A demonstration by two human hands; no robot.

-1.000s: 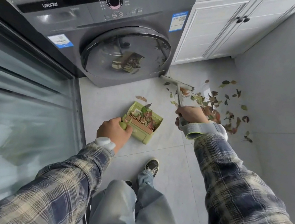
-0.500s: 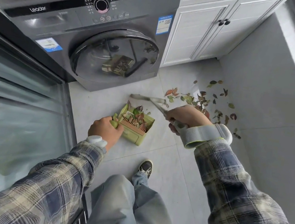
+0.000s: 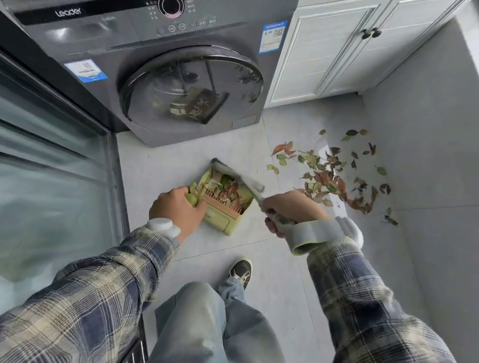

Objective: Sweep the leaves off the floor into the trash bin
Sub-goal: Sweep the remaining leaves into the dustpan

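A small green dustpan (image 3: 226, 223) rests on the grey floor and holds several red and green leaves. My left hand (image 3: 177, 209) grips its handle at the pan's left side. My right hand (image 3: 291, 208) grips the handle of a small hand broom. The broom's grey head (image 3: 237, 175) lies across the far mouth of the dustpan, blurred by motion. A scatter of dry leaves (image 3: 333, 178) lies on the floor to the right of the pan, beyond my right hand. No trash bin is in view.
A grey washing machine (image 3: 161, 71) stands just behind the dustpan. White cabinet doors (image 3: 345, 46) are at the back right and a grey wall (image 3: 452, 129) runs along the right. A glass sliding door (image 3: 18, 174) fills the left. My shoe (image 3: 240, 272) is below the pan.
My right hand has swept the broom leftward from the leaf pile to the dustpan's mouth, and more leaves now lie in the pan. My left hand has kept hold of the dustpan.
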